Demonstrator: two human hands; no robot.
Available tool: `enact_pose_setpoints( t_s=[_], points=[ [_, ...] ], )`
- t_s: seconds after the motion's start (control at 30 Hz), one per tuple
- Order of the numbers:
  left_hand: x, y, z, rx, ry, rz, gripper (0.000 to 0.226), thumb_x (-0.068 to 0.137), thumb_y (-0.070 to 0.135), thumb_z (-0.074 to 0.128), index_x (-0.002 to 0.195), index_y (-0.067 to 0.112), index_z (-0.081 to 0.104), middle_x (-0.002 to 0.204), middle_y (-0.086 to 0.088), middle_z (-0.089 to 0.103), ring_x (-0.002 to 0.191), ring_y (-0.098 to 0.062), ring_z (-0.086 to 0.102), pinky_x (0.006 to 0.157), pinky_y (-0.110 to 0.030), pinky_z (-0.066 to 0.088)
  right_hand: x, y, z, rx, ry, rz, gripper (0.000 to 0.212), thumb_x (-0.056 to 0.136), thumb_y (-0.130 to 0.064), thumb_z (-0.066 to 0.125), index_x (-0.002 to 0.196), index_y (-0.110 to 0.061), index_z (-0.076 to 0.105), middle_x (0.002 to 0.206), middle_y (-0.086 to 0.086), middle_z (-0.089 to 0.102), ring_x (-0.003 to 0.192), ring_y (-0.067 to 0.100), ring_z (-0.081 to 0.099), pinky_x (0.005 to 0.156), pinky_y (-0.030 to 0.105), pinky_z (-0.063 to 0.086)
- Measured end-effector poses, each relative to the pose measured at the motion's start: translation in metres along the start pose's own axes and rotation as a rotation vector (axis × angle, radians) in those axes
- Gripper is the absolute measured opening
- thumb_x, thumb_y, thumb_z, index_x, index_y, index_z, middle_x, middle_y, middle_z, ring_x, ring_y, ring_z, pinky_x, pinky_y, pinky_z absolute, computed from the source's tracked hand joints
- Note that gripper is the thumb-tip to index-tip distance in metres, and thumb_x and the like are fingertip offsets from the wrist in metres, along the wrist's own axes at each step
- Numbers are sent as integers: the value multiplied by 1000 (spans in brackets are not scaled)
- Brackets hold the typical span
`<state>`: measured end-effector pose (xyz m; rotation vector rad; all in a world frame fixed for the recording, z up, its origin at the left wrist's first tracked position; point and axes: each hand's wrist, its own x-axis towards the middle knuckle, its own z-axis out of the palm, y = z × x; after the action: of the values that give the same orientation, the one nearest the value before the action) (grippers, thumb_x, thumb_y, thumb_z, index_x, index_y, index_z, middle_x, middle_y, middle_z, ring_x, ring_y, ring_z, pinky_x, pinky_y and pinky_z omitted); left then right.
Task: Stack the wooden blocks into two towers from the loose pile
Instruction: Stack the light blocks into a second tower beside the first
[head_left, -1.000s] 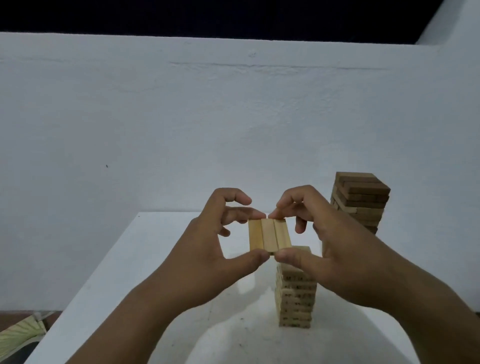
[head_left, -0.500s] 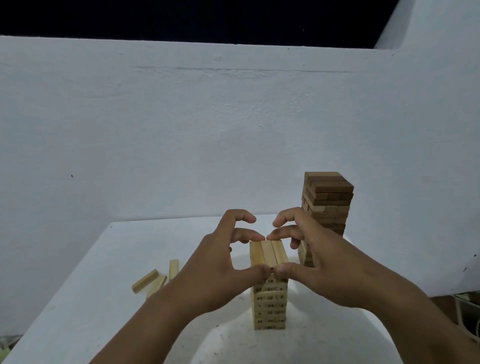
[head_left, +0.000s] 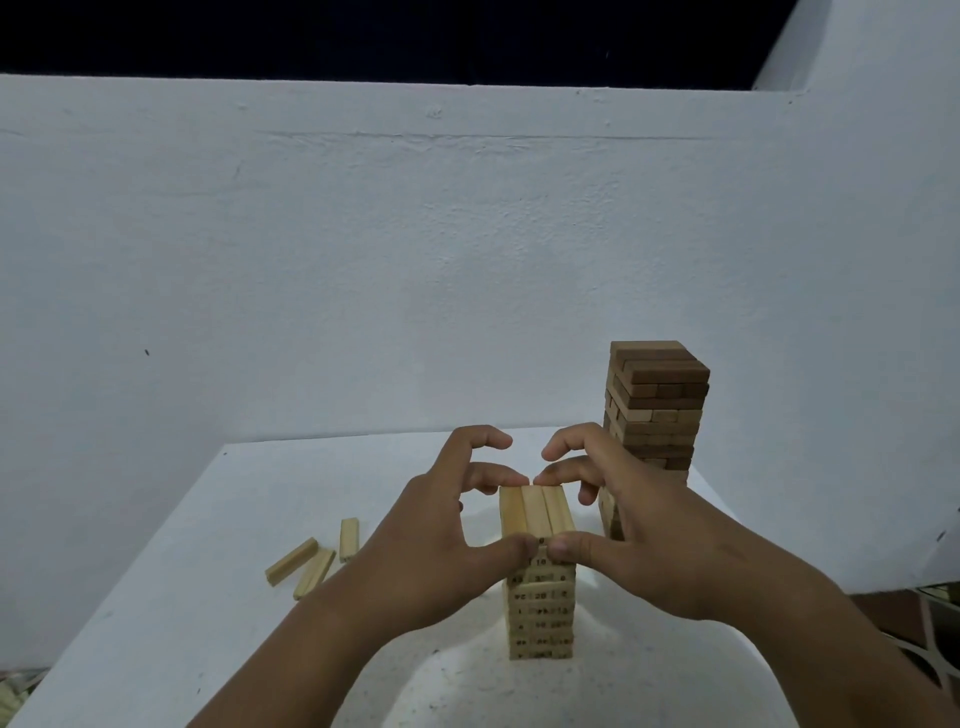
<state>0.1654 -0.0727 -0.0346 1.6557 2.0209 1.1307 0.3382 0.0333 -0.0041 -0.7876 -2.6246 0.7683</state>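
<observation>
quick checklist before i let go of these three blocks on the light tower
1. Both hands on the layer: left hand and right hand pinch the three blocks at both ends: ok.
2. Three blocks side by side, no gaps: ok.
3. Layer fully seated on the light tower: cannot tell, thumbs hide the seam.
4. Light tower upright: ok.
5. Right hand apart from the dark tower: cannot tell, they overlap in view.
6. Loose blocks left for later layers: ok.
</observation>
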Motion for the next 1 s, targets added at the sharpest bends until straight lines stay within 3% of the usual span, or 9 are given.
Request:
enact_pose_setpoints(
  t_s=[0.27, 0.47, 0.77, 0.9, 1.0],
  points=[
    [-1, -1, -2, -21, -11, 21, 75, 74, 51, 78, 125, 63, 23, 119, 40, 54, 117, 11, 46, 96, -19, 43, -2, 3, 0, 17, -5, 12, 66, 78, -41, 75, 119, -60, 26, 123, -32, 50, 109, -6, 47, 84, 19, 41],
    [-8, -3, -15, -70, 17, 57, 77, 74, 53, 77, 131, 58, 25, 127, 38, 50, 122, 8, 45, 96, -22, 46, -4, -2, -8, 30, 60, -4, 72, 72, -47, 77, 122, -61, 27, 122, -35, 47, 111, -7, 45, 93, 29, 46],
    [-37, -25, -69, -55, 231, 31, 44, 86, 37, 68, 124, 45, 47, 123, 28, 59, 120, 1, 52, 93, -28, 46, 14, -67, 27, 131, 241, -180, 39, 86, -48, 63, 115, -56, 40, 101, -36, 45, 92, -14, 45, 67, 12, 38],
    [-55, -64, -88, 14, 287, -59, 32, 90, 26, 67, 116, 43, 58, 123, 26, 58, 120, 1, 51, 95, -28, 45, 28, -94, 63, 242, 244, -237, 25, 90, -36, 61, 111, -44, 49, 96, -25, 54, 85, -5, 51, 66, 11, 40],
    [-70, -105, -97, 132, 281, -147, 41, 88, 15, 66, 113, 47, 59, 124, 28, 57, 122, 3, 46, 100, -29, 42, 43, -103, 98, 257, 164, -209, 23, 93, -29, 58, 111, -42, 51, 97, -24, 52, 87, -5, 52, 70, 10, 41]
  ],
)
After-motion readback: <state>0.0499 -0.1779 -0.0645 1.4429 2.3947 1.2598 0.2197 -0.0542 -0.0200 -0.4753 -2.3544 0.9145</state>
